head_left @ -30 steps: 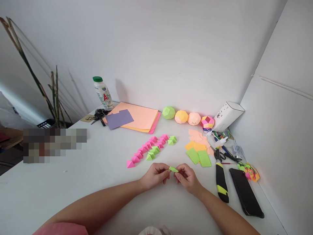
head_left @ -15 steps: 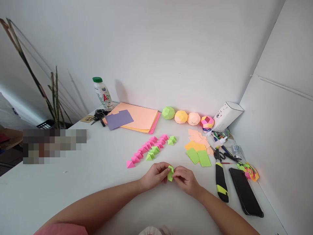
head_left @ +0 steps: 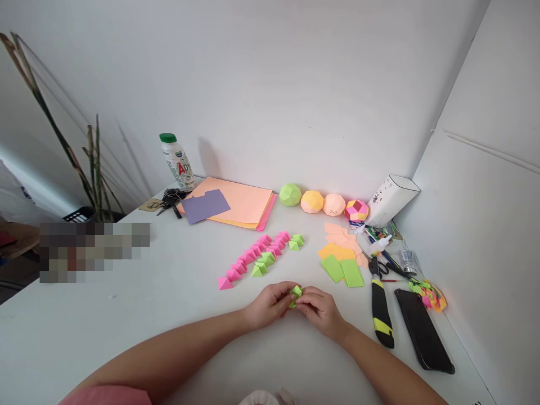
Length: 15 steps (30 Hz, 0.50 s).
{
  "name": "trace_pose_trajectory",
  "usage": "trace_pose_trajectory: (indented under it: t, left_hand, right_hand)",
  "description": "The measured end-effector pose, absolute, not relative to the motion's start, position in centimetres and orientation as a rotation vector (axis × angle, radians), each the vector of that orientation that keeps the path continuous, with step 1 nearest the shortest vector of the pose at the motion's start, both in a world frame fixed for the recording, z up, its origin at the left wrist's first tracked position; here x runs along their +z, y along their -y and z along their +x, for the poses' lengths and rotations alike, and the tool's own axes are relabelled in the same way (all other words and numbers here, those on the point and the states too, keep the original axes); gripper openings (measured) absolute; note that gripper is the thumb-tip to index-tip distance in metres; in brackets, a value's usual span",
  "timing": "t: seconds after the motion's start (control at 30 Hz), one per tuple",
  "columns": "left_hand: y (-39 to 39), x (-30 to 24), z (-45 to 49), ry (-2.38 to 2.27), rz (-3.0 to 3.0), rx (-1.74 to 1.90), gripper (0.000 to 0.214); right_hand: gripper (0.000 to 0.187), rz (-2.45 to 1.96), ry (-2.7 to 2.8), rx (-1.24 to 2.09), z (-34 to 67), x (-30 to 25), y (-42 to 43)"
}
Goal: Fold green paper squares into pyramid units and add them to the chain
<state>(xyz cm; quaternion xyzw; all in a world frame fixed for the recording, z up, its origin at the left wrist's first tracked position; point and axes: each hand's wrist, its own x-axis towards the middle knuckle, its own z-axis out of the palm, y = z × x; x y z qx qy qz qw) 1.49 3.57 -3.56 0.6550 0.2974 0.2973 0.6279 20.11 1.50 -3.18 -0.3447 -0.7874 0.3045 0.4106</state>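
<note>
Between my two hands is a small folded piece of green paper [head_left: 297, 291], partly hidden by the fingers. My left hand [head_left: 270, 305] pinches it from the left, thumb in front. From the right, my right hand [head_left: 321, 310] grips its other side with bent fingers. Just beyond the hands, folded pink paper pieces [head_left: 250, 256] form slanting rows on the white table. Folded green pieces [head_left: 265, 259] lie beside them, and a few more green ones [head_left: 296, 242] sit to the right. Flat green paper pieces [head_left: 352, 273] rest to the right of my hands.
A utility knife [head_left: 382, 312], a black phone [head_left: 424, 331] and scissors [head_left: 378, 266] lie at the right. Paper balls [head_left: 312, 201] line the wall beside a white box [head_left: 393, 199]. Coloured sheets [head_left: 244, 199] and a bottle [head_left: 179, 163] stand at the back left.
The green paper has turned and folded up between my fingers, so less of it shows. My right hand has shifted slightly left, closer to my left hand.
</note>
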Motion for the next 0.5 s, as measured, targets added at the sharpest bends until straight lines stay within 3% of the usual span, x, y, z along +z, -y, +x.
trace_pose_trajectory:
  t: [0.5]
  left_hand:
    - [-3.38, -3.71, 1.14, -0.747, 1.882, 0.671, 0.034]
  right_hand:
    - [0.013, -1.175, 1.613, 1.276, 20.21, -3.27, -1.35]
